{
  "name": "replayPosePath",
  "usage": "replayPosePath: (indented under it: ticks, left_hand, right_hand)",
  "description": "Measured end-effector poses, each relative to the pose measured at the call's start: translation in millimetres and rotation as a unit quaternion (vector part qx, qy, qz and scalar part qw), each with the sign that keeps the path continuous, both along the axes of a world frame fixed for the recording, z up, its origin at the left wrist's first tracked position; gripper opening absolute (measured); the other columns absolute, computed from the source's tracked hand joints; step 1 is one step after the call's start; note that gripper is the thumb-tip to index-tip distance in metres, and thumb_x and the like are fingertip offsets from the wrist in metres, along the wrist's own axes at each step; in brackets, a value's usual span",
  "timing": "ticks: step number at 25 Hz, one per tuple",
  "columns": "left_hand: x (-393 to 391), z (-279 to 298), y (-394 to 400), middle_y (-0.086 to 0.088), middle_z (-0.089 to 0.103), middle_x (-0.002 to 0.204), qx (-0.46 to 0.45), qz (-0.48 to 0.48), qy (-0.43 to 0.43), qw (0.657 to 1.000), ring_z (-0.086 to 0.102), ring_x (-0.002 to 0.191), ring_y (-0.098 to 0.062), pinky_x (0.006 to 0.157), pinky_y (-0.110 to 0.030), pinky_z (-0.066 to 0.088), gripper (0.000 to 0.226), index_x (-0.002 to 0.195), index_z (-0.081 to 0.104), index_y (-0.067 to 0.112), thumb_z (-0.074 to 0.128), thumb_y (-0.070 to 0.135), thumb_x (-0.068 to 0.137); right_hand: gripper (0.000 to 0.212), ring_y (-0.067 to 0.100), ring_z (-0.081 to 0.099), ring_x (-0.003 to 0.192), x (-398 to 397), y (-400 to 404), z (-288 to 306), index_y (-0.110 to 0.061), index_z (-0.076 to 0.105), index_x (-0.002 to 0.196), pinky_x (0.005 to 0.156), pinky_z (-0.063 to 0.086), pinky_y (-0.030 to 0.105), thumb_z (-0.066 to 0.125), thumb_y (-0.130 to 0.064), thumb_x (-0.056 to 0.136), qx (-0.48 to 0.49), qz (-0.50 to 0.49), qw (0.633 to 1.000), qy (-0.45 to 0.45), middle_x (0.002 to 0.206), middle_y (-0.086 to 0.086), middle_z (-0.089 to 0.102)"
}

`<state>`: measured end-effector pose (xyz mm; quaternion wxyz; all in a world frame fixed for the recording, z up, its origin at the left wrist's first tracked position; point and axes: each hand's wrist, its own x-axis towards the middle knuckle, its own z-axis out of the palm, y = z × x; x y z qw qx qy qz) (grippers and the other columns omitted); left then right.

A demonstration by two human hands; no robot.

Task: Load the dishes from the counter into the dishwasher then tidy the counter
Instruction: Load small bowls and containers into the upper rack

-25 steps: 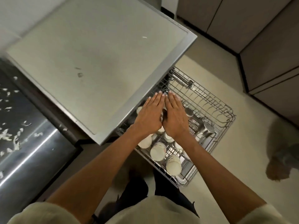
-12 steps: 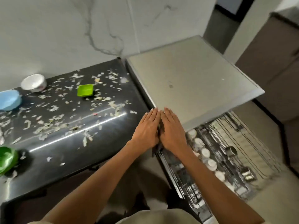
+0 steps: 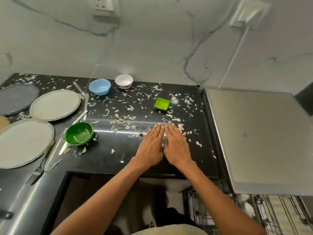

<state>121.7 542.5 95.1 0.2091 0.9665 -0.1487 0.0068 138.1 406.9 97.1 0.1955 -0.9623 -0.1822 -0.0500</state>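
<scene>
My left hand [image 3: 150, 146] and my right hand [image 3: 176, 146] are side by side, flat, fingers straight, over the black counter [image 3: 118, 150], holding nothing. On the counter stand a green bowl [image 3: 79, 133], a blue bowl [image 3: 99, 87], a white bowl [image 3: 124, 81] and a small lime square dish [image 3: 161, 103]. Grey plates [image 3: 55, 105] [image 3: 23, 143] and a dark plate [image 3: 16, 99] lie at the left, with forks [image 3: 39, 169] and other cutlery [image 3: 84, 106] beside them. The dishwasher rack [image 3: 254, 214] with cups shows at the lower right.
Pale food scraps [image 3: 125, 119] are scattered over the counter. The dishwasher's grey top [image 3: 257, 136] adjoins the counter on the right. A marbled wall with sockets [image 3: 105, 7] rises behind. A cable [image 3: 233, 55] runs down the wall.
The view has swung from the pulled-out dishwasher rack leftward to the counter. Both hands stayed flat together and now hover over the counter instead of the rack.
</scene>
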Motion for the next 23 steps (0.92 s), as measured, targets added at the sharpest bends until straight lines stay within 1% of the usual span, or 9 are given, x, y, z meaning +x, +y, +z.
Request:
replayPosePath:
  ticks: [3,7,10,12,14,17,18,20,23]
  left_hand:
    - [20,-7,19,-0.011,0.002,0.166,0.003,0.044,0.009,0.999,-0.002,0.153,-0.020,0.124,-0.035,-0.002,0.072,0.158,0.007,0.006,0.025,0.025,0.090]
    - [62,-12,33,-0.012,-0.002,0.166,0.011,0.075,0.034,0.997,-0.005,0.153,-0.021,0.124,-0.034,-0.004,0.072,0.157,0.005,0.006,0.039,0.017,0.095]
    - [95,-13,35,-0.012,-0.001,0.166,0.015,0.071,0.037,0.997,-0.004,0.153,-0.021,0.122,-0.032,-0.006,0.072,0.157,0.005,0.005,0.040,0.015,0.095]
    - [120,-13,31,-0.012,0.000,0.166,0.011,0.064,0.045,0.997,-0.002,0.153,-0.021,0.124,-0.033,-0.003,0.073,0.157,0.007,0.005,0.042,0.016,0.094]
    - [140,-16,27,-0.012,0.004,0.166,0.005,0.065,0.043,0.997,0.000,0.153,-0.021,0.124,-0.034,-0.001,0.074,0.157,0.009,0.005,0.044,0.017,0.093]
    - [159,-26,25,-0.012,0.007,0.165,0.007,0.061,0.060,0.996,0.003,0.153,-0.022,0.125,-0.035,0.001,0.077,0.157,0.010,0.004,0.047,0.020,0.092]
    - [163,-30,26,-0.013,0.007,0.165,0.012,0.059,0.067,0.996,0.004,0.153,-0.022,0.125,-0.036,0.003,0.078,0.157,0.011,0.004,0.048,0.022,0.092]
    - [173,-34,30,-0.012,0.009,0.165,0.020,0.052,0.074,0.996,0.005,0.153,-0.022,0.125,-0.037,0.006,0.080,0.157,0.012,0.005,0.052,0.027,0.091]
    - [182,-37,39,-0.012,0.010,0.165,0.028,0.037,0.073,0.996,0.006,0.153,-0.022,0.125,-0.033,0.000,0.080,0.157,0.013,0.004,0.052,0.026,0.091]
  right_hand:
    - [0.064,0.025,0.022,0.152,30,21,-6,-0.004,0.032,0.154,0.126,0.015,0.038,0.054,-0.013,0.094,-0.009,0.030,0.999,0.006,0.162,0.015,0.028]
    - [0.063,0.022,0.014,0.154,79,33,-17,-0.006,0.027,0.156,0.126,0.006,0.033,0.050,-0.018,0.099,-0.013,0.048,0.999,0.019,0.165,0.011,0.022]
    - [0.061,0.021,0.012,0.154,112,35,-17,-0.006,0.026,0.156,0.124,-0.001,0.029,0.048,-0.018,0.100,-0.013,0.050,0.998,0.019,0.165,0.011,0.020]
    - [0.060,0.021,0.014,0.154,139,30,-19,-0.006,0.027,0.156,0.123,-0.001,0.028,0.047,-0.019,0.101,-0.017,0.047,0.998,0.028,0.165,0.011,0.020]
    - [0.057,0.023,0.018,0.153,163,24,-24,-0.004,0.032,0.154,0.125,0.004,0.031,0.047,-0.020,0.101,-0.029,0.046,0.998,0.032,0.164,0.013,0.024]
    - [0.049,0.028,0.033,0.147,185,25,-33,-0.003,0.045,0.146,0.123,0.023,0.037,0.051,-0.014,0.099,-0.034,0.037,0.997,0.061,0.155,0.016,0.041]
    - [0.045,0.029,0.040,0.142,191,26,-36,-0.004,0.052,0.141,0.120,0.030,0.038,0.053,-0.010,0.096,-0.037,0.033,0.997,0.062,0.149,0.015,0.048]
    - [0.035,0.027,0.053,0.124,200,28,-41,-0.008,0.064,0.123,0.104,0.045,0.038,0.059,-0.004,0.089,-0.047,0.028,0.997,0.046,0.129,0.009,0.061]
    - [0.022,0.025,0.056,0.099,209,32,-48,-0.009,0.071,0.099,0.082,0.054,0.039,0.066,0.002,0.081,-0.053,0.018,0.998,0.029,0.101,0.004,0.062]
